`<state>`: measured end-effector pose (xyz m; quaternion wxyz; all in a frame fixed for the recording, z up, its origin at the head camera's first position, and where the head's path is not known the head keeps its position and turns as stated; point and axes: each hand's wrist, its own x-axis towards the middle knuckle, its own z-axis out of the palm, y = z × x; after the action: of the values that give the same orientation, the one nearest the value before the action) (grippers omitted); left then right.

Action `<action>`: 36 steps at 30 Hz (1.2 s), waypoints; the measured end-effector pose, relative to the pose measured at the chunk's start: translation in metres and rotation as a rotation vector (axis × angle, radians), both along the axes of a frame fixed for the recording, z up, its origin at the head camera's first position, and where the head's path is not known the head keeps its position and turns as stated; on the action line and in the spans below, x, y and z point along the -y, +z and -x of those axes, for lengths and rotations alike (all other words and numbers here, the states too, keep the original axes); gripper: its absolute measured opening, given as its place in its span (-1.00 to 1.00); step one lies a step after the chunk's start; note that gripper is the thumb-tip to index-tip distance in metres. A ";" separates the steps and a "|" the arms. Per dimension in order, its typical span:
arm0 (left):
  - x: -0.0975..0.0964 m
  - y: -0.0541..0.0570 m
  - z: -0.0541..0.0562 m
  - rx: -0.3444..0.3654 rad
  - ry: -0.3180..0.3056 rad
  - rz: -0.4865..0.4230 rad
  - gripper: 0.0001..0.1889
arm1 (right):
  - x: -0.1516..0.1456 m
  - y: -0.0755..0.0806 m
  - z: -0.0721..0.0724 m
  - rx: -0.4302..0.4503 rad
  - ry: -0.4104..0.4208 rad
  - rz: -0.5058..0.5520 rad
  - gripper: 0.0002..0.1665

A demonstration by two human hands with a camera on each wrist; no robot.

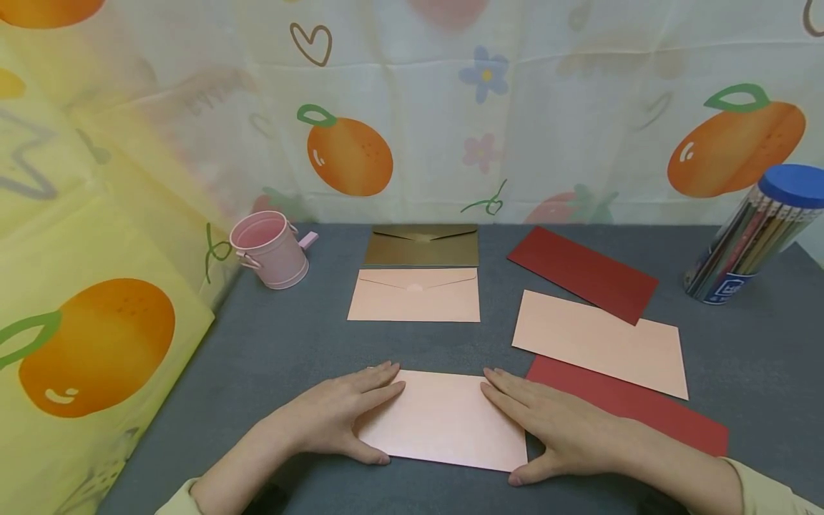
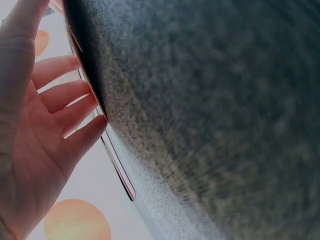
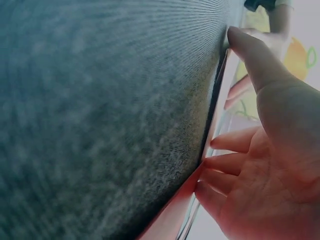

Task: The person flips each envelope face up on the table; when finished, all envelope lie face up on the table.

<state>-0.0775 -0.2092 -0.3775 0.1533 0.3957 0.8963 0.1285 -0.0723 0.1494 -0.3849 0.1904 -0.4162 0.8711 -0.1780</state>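
A pale pink envelope [image 1: 444,422] lies plain side up on the dark table near the front. My left hand [image 1: 341,411] rests at its left end, fingers extended along the upper corner and thumb by the lower edge. At the opposite end is my right hand [image 1: 547,429], its fingers on the upper right corner and its thumb at the lower right corner. In the left wrist view, the left hand [image 2: 50,120] has its fingers spread and fairly straight. The right wrist view shows the right hand [image 3: 260,165] with fingertips along paper edges.
Behind lie a gold envelope [image 1: 421,250] and a pink one [image 1: 412,297], flaps up. On the right, a red envelope [image 1: 582,272], a pink envelope [image 1: 599,340] and another red one [image 1: 644,404] overlap. A pink bucket [image 1: 270,250] and a pencil jar [image 1: 749,236] stand farther back.
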 end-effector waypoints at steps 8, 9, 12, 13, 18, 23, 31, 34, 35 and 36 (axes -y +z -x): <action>0.002 0.002 0.001 -0.039 -0.022 -0.043 -0.13 | 0.000 0.000 -0.001 -0.034 0.022 0.000 0.28; 0.002 0.002 0.002 -0.045 -0.024 -0.054 -0.15 | 0.001 0.000 -0.001 -0.042 0.025 0.002 0.26; 0.003 0.003 0.002 -0.066 -0.030 -0.083 -0.19 | 0.001 0.001 -0.001 -0.063 0.034 0.011 0.17; 0.004 0.003 0.002 -0.072 -0.033 -0.096 -0.21 | 0.001 0.001 -0.001 -0.067 0.035 0.018 0.13; 0.006 0.004 0.004 -0.108 -0.065 -0.190 -0.31 | 0.001 0.004 -0.001 -0.073 0.035 0.029 0.02; 0.009 0.002 0.007 -0.190 -0.113 -0.344 -0.48 | 0.000 0.006 -0.001 -0.097 0.032 0.045 -0.06; 0.009 0.002 0.012 -0.353 -0.233 -0.595 -0.75 | 0.001 0.006 0.002 -0.081 -0.007 0.114 -0.17; 0.010 0.003 0.013 -0.348 -0.244 -0.651 -0.79 | 0.001 0.006 0.004 -0.097 -0.012 0.156 -0.22; 0.010 0.004 0.013 -0.344 -0.244 -0.664 -0.79 | 0.001 0.006 0.004 -0.100 -0.014 0.176 -0.24; 0.010 0.004 0.013 -0.342 -0.246 -0.675 -0.79 | 0.001 0.006 0.005 -0.104 -0.016 0.197 -0.26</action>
<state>-0.0906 -0.2189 -0.3734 -0.1228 0.5438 0.7622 0.3289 -0.0769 0.1482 -0.3790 0.1016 -0.4347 0.8614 -0.2423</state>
